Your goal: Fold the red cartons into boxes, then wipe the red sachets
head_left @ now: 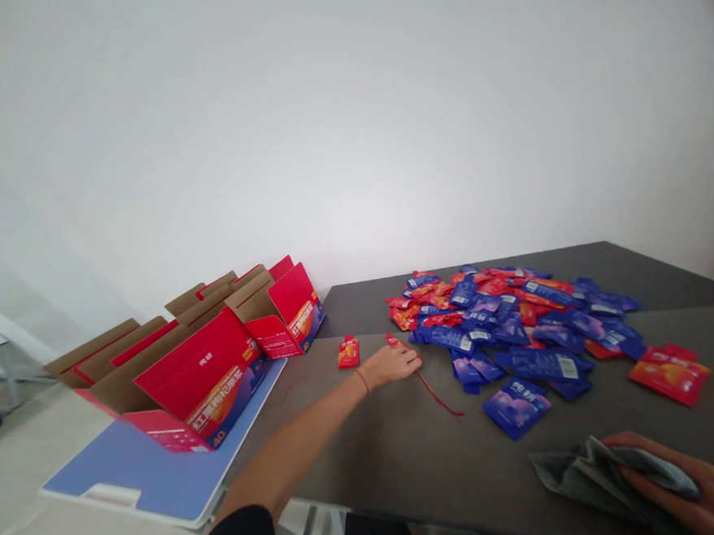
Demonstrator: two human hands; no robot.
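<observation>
My left hand (393, 365) is stretched out over the table with its fingers curled. A thin red cord (439, 396) trails from those fingers toward me across the tabletop. Just beyond the hand, part of a small red packet (395, 341) shows; whether the fingers touch it I cannot tell. To the left of the hand lies a red-orange packet (349, 353). At the lower right, my right hand (693, 480) is closed around a crumpled grey cloth (582, 468) near the table's front edge. A blue packet (517, 408) lies between the two hands.
A spread pile of blue and red packets (500, 306) covers the table's middle right. One red packet (670, 373) lies apart at the right. On the left, several open red boxes (199, 376) with raised flaps stand on a blue-topped surface (120, 467) beside the dark table (371, 462).
</observation>
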